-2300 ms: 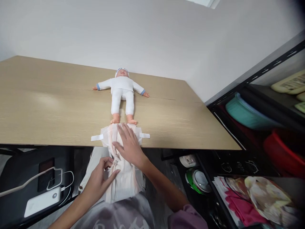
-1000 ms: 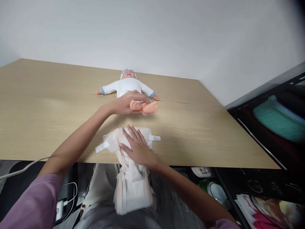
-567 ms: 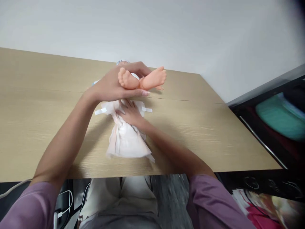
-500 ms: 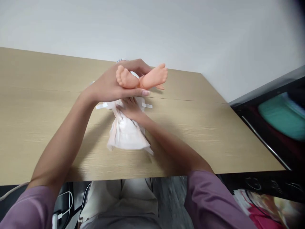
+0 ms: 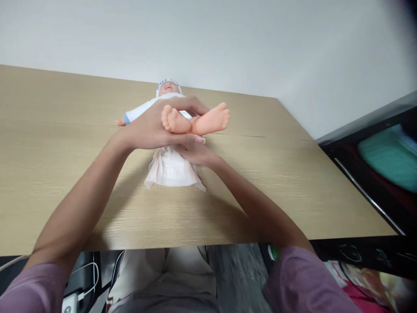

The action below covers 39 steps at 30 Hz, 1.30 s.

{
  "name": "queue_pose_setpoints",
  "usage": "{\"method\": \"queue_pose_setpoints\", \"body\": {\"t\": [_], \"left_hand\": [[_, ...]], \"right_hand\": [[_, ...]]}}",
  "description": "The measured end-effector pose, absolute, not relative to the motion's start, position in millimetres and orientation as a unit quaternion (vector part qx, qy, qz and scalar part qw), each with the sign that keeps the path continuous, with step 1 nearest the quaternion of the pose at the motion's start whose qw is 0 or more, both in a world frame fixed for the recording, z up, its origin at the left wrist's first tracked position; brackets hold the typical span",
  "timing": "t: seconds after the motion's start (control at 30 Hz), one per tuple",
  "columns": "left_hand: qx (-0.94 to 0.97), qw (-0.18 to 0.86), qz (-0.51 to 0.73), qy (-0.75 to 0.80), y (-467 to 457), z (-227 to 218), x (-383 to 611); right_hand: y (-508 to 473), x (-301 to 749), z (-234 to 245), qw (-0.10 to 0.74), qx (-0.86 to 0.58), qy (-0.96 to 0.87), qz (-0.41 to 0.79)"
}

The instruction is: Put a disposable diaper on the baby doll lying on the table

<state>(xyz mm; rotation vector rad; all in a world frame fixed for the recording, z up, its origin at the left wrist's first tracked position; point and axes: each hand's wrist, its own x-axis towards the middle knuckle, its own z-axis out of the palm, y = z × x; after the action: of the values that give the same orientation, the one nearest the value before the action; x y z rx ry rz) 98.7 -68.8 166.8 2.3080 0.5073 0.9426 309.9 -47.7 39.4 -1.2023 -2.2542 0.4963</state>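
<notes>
A baby doll (image 5: 211,119) lies on its back on the table, in a white top with blue cuffs and a white cap with blue marks. My left hand (image 5: 148,128) is wrapped round its ankles and keeps the legs raised, with both bare feet showing toward me. Beneath the raised legs, an open white diaper (image 5: 172,174) spreads on the tabletop, its near end toward me. My right hand (image 5: 200,154) reaches below my left hand at the far part of the diaper, by the doll's bottom. Its fingers are hidden.
The pale wooden table (image 5: 276,182) meets a white wall (image 5: 228,43) at the back. To the right stands a dark shelf with a teal item (image 5: 387,156). A white charger with a cable (image 5: 71,302) is below the front edge at left.
My right hand has moved farther in under the raised legs, and its fingers are now out of sight. My left hand and the feet have lowered slightly. The doll's head has come into view.
</notes>
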Motion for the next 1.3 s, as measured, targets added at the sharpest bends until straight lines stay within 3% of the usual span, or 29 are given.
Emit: {"method": "queue_pose_setpoints", "body": {"t": [0.07, 0.23, 0.37, 0.5, 0.7, 0.83, 1.13, 1.3], "left_hand": [[0.868, 0.301, 0.347, 0.188, -71.3, 158.7, 102.4], [0.879, 0.306, 0.327, 0.167, -81.9, 137.6, 110.0], [0.888, 0.259, 0.332, 0.186, -98.8, 128.9, 98.1], [0.91, 0.173, 0.287, 0.246, -108.6, 117.5, 55.3], [0.956, 0.108, 0.191, 0.195, -105.7, 71.3, -10.4], [0.962, 0.06, 0.15, 0.222, -111.4, 47.0, -19.4], [0.947, 0.159, 0.132, 0.244, -116.8, 57.8, -10.1], [0.931, 0.119, 0.119, 0.325, -136.2, 58.3, 10.8]], "right_hand": [[-74.7, 324.2, 42.4, 0.293, -0.465, -0.815, 0.181], [-129.3, 332.7, 42.1, 0.464, -0.471, -0.744, 0.099], [-137.2, 326.0, 45.7, 0.492, -0.394, -0.767, 0.123], [-137.6, 349.4, 48.0, 0.465, -0.349, -0.804, 0.126], [-131.2, 396.3, 12.1, 0.302, -0.29, -0.908, 0.036], [-126.0, 399.5, -5.7, 0.268, -0.278, -0.923, 0.006], [-134.6, 411.4, 27.4, 0.23, -0.305, -0.907, 0.175], [-159.0, 380.9, 31.1, 0.205, -0.371, -0.903, 0.068]]}}
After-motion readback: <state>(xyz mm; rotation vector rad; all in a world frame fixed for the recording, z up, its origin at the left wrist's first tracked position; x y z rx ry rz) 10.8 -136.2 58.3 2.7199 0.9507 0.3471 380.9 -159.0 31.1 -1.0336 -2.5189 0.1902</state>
